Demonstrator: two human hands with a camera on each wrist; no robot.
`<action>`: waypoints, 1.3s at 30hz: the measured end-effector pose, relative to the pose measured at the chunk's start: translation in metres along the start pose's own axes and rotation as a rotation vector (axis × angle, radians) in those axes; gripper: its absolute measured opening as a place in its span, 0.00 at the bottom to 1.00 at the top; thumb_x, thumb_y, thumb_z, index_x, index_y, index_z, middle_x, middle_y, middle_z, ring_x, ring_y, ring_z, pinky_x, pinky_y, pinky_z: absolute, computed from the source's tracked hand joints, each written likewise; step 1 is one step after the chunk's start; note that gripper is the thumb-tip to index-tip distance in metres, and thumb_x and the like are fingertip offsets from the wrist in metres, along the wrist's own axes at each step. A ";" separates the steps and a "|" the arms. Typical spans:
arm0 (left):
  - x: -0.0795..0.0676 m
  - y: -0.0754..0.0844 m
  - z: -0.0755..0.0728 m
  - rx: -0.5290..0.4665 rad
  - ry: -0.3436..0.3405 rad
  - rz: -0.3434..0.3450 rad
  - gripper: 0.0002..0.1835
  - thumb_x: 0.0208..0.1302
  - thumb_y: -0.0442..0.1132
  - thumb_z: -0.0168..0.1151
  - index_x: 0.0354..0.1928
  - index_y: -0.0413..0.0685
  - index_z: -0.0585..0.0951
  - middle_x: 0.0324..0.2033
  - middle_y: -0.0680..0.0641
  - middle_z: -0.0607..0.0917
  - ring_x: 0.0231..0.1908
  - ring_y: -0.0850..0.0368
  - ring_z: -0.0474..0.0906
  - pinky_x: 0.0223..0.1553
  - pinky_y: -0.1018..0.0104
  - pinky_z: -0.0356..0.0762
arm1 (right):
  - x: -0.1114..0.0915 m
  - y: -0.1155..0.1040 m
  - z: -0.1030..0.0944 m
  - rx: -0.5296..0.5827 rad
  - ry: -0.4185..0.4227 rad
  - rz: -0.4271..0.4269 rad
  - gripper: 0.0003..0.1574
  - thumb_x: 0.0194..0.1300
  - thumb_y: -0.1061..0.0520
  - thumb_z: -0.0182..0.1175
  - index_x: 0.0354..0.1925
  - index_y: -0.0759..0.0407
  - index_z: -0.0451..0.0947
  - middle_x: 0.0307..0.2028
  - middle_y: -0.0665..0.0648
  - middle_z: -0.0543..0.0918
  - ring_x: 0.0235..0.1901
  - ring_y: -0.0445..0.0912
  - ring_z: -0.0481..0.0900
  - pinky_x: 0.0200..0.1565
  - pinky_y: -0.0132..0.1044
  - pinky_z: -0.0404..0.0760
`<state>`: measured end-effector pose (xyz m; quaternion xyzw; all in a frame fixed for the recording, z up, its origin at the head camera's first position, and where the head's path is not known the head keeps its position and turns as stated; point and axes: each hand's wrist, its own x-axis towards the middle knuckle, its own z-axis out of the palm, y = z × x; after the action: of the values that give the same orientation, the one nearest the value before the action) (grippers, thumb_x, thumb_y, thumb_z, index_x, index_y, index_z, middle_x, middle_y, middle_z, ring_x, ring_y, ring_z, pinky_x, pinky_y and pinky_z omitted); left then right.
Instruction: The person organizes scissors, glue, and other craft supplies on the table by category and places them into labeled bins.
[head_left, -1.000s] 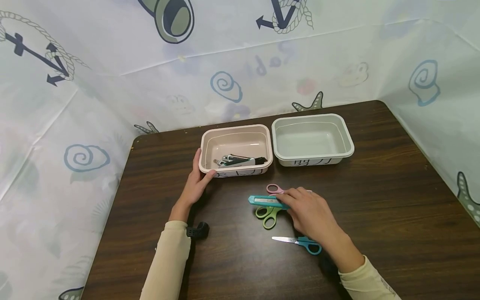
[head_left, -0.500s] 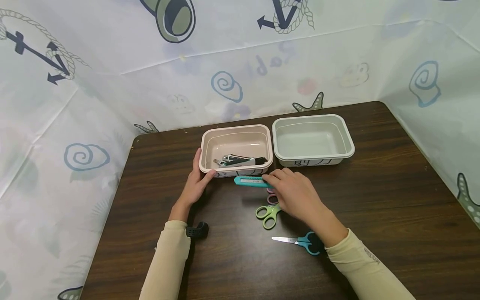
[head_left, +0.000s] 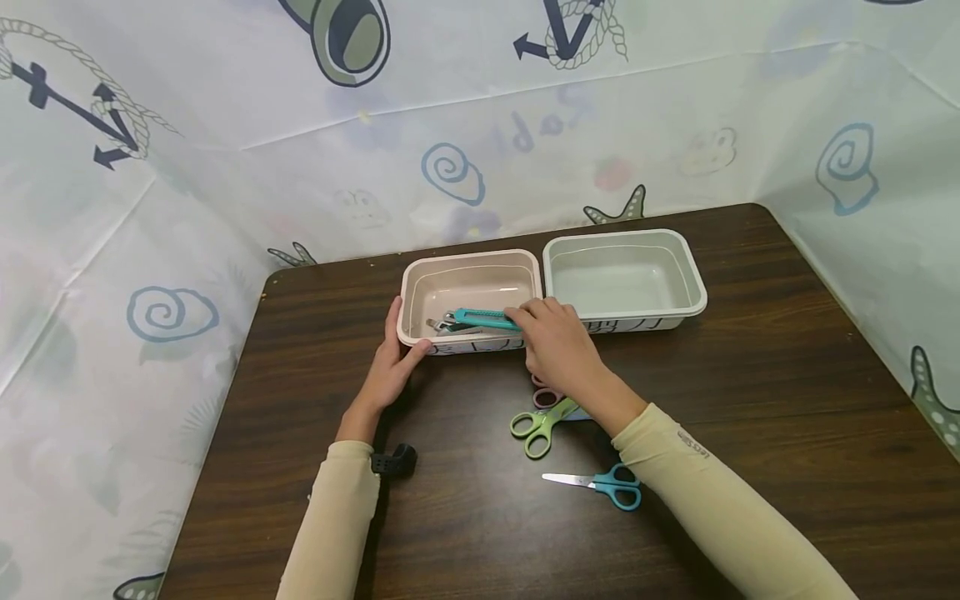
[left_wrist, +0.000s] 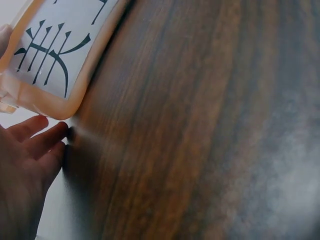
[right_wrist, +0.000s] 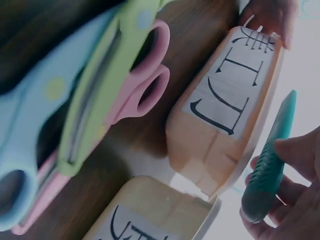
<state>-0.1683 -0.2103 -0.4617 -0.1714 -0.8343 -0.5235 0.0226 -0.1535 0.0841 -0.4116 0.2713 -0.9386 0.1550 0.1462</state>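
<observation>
My right hand (head_left: 561,346) pinches a turquoise box cutter (head_left: 483,318) by one end, held level over the front of the pink plastic bin (head_left: 468,257). In the right wrist view the cutter (right_wrist: 270,165) shows thumb and fingers on opposite sides of its ribbed body. Beneath it, several dark and silver small tools (head_left: 450,326) lie inside the bin, partly covered by the cutter. My left hand (head_left: 384,367) rests spread at the bin's front left corner, thumb at the front rim and straight fingers along the left side.
A pale grey-green bin (head_left: 626,292) stands right beside the pink one. Nearer on the brown table (head_left: 465,517) lie green-handled scissors (head_left: 542,427) overlapping pink-handled scissors (head_left: 547,398) and light blue ones (right_wrist: 45,95). Turquoise-handled scissors (head_left: 618,487) lie closer to the front.
My right hand has carried the box cutter from above the scissors forward and left to over the pink bin. My left hand stays at the bin's corner.
</observation>
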 end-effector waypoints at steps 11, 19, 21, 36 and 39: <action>0.004 -0.039 0.000 0.029 0.034 -0.001 0.47 0.71 0.39 0.60 0.79 0.61 0.39 0.73 0.39 0.58 0.67 0.42 0.63 0.62 0.45 0.60 | 0.039 -0.011 0.017 0.015 -0.107 -0.004 0.22 0.68 0.62 0.52 0.58 0.55 0.78 0.45 0.56 0.81 0.44 0.53 0.75 0.44 0.46 0.73; 0.001 -0.004 -0.001 -0.001 0.000 0.001 0.46 0.70 0.33 0.58 0.78 0.46 0.39 0.71 0.29 0.56 0.66 0.32 0.61 0.61 0.42 0.61 | 0.054 -0.005 0.028 0.095 -0.170 0.024 0.20 0.72 0.58 0.52 0.58 0.57 0.79 0.44 0.57 0.83 0.41 0.53 0.78 0.45 0.44 0.74; 0.000 -0.001 -0.001 -0.003 -0.003 -0.004 0.46 0.70 0.31 0.58 0.78 0.47 0.39 0.71 0.29 0.56 0.66 0.33 0.61 0.61 0.42 0.61 | 0.056 -0.003 0.031 0.112 -0.182 0.027 0.20 0.72 0.57 0.52 0.58 0.58 0.79 0.44 0.57 0.84 0.42 0.54 0.78 0.47 0.45 0.74; 0.000 0.000 0.000 -0.012 -0.010 -0.005 0.46 0.70 0.32 0.58 0.78 0.48 0.38 0.72 0.30 0.55 0.66 0.33 0.62 0.60 0.44 0.63 | 0.061 0.006 0.028 0.168 -0.252 0.065 0.22 0.65 0.64 0.51 0.54 0.58 0.82 0.48 0.57 0.84 0.50 0.52 0.78 0.54 0.44 0.73; 0.001 0.001 0.001 -0.009 -0.011 -0.006 0.46 0.70 0.32 0.58 0.78 0.48 0.38 0.72 0.30 0.55 0.66 0.33 0.62 0.60 0.43 0.62 | 0.060 0.008 0.025 0.198 -0.256 0.074 0.25 0.64 0.66 0.49 0.55 0.57 0.82 0.51 0.56 0.83 0.53 0.52 0.77 0.56 0.44 0.72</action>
<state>-0.1686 -0.2093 -0.4614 -0.1722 -0.8325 -0.5263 0.0156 -0.2111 0.0536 -0.4141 0.2668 -0.9392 0.2160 -0.0076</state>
